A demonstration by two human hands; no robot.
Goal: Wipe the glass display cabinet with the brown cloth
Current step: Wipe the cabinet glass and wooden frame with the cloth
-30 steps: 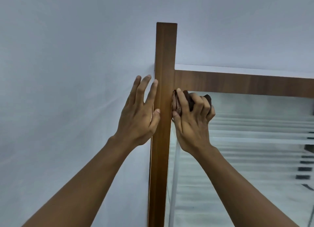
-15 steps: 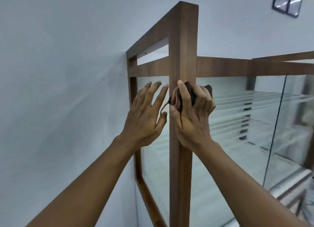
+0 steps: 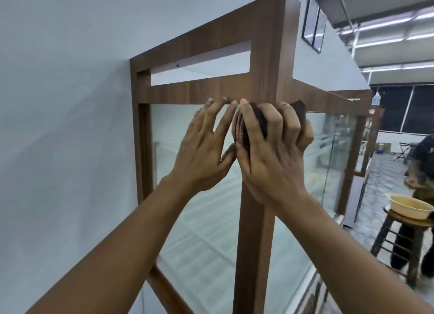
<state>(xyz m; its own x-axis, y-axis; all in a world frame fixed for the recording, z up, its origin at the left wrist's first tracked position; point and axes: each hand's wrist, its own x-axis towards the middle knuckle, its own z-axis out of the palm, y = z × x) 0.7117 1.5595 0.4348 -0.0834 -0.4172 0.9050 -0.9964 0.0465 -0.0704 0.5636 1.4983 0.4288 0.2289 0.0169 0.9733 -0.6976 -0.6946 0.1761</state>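
The glass display cabinet (image 3: 263, 62) has a brown wooden frame and stands against a white wall; its corner post runs down the middle of the view. My right hand (image 3: 272, 158) grips the bunched brown cloth (image 3: 258, 121) and presses it against the corner post just under the upper rail. My left hand (image 3: 206, 147) lies flat with fingers spread on the side glass pane (image 3: 187, 231), its fingertips reaching the rail, right beside the cloth. Most of the cloth is hidden under my fingers.
A white wall (image 3: 65, 102) is to the left. At the right stands a wooden stool (image 3: 399, 234) with a cream bowl (image 3: 408, 207) on it, and a person in dark clothes (image 3: 422, 163) is beside it. A spray bottle (image 3: 375, 99) sits on the cabinet top.
The view has swung right, showing the cabinet's side pane and the room. Both hands stay at the corner post; my left hand has shifted from the wall side onto the side glass.
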